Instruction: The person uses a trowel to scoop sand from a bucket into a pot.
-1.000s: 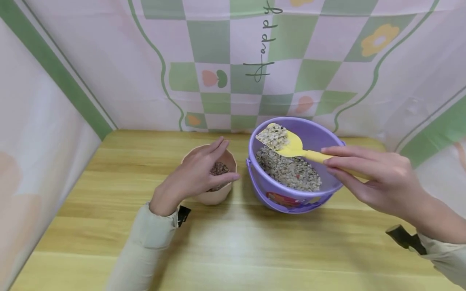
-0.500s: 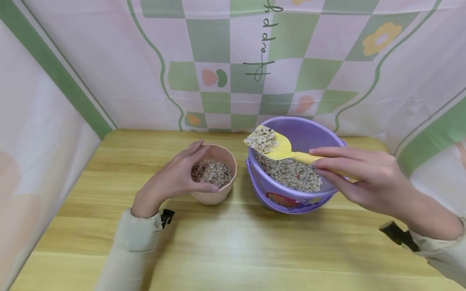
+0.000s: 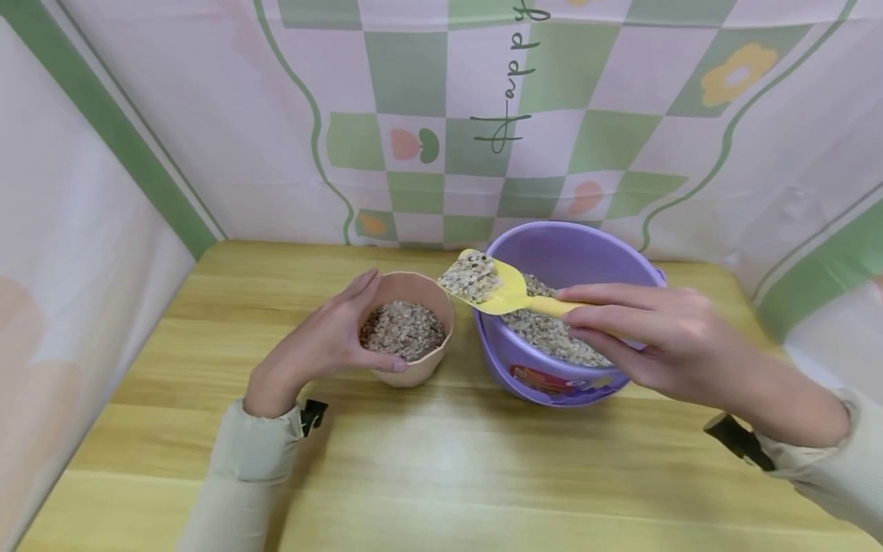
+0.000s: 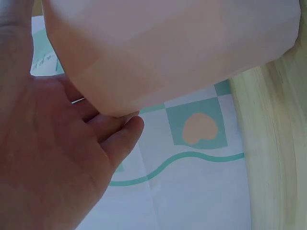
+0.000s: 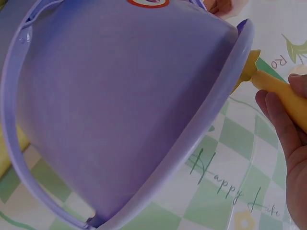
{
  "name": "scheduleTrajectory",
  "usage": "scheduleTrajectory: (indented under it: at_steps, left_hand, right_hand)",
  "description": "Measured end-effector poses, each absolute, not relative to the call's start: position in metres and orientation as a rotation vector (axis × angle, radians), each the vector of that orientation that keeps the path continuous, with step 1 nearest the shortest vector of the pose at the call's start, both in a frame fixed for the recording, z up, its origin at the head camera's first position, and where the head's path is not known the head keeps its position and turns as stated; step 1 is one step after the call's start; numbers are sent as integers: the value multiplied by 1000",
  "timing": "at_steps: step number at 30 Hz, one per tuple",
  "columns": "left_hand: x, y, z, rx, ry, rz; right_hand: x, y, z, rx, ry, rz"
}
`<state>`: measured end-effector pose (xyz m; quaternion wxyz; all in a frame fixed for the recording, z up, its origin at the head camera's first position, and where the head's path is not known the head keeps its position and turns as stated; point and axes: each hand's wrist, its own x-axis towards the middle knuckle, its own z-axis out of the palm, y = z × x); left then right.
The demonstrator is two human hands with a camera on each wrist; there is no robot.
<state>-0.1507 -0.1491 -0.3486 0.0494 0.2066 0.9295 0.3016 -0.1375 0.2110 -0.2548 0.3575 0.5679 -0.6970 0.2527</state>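
We are cupping our left hand (image 3: 324,345) around the near-left side of a small pink pot (image 3: 414,368), fingers curled against its wall and thumb along the front; the left wrist view shows the palm (image 4: 43,158) lying against the pot's smooth faceted side (image 4: 168,48). Our right hand (image 3: 655,337) is gripping the handle of a yellow plastic scoop (image 3: 507,295), fingers wrapped over the handle; in the right wrist view the fingers (image 5: 283,124) are closing round the yellow handle (image 5: 283,98) just past the bucket's rim. The scoop is hovering level between the pot and a purple bucket (image 3: 552,383), its blade heaped with pale, coarse gravel (image 3: 471,276).

Both containers are standing on a light wooden desk (image 3: 441,475) with a pale yellow grain, close beside each other. The pot is round, matte and filled nearly to its rim with the same speckled gravel (image 3: 403,330). The bucket is glossy plastic, wider, with a thick rolled rim, a picture label on its front and a layer of gravel (image 3: 552,333) inside.

A cloth backdrop (image 3: 483,115) of pink and green checks, flowers and script lettering is hanging behind and around the desk.
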Motion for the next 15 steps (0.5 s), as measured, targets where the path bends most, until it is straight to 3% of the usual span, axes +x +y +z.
scheduleTrajectory:
  at_steps: [15]
  left_hand:
    - [-152,-149,-348,587,2841,907]
  right_hand:
    - [-145,195,-258,1617,-1831,661]
